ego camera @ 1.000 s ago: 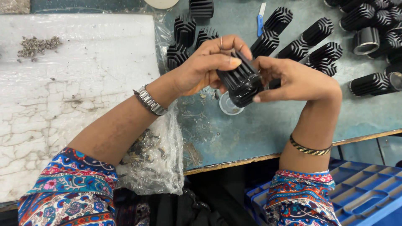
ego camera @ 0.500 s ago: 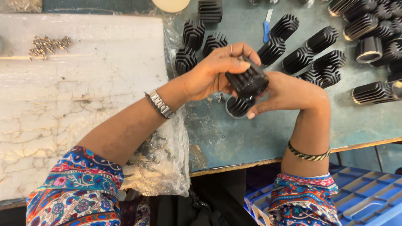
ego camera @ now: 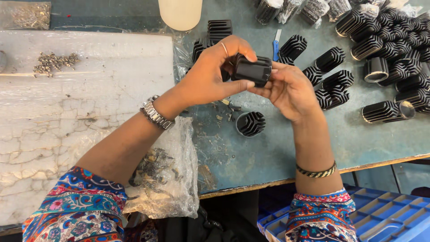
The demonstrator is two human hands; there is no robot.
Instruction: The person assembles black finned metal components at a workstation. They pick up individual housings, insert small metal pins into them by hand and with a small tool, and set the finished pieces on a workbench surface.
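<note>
Gripping a black finned part (ego camera: pixel 253 70) from both sides, the left hand (ego camera: pixel 210 78) and right hand (ego camera: pixel 291 89) hold it above the desk (ego camera: pixel 277 148), over another part (ego camera: pixel 251 124), for close work.

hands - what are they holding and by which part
Both hands, left and right, hold one black finned cylinder, gripped by its two opposite ends.

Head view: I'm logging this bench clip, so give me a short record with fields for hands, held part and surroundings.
left hand: grips the black finned part from the left
right hand: holds the same part from the right
below the hands: another finned piece standing on the blue table
right side: pile of finned parts
left side: small screws on a white board
near edge: plastic bag
</note>
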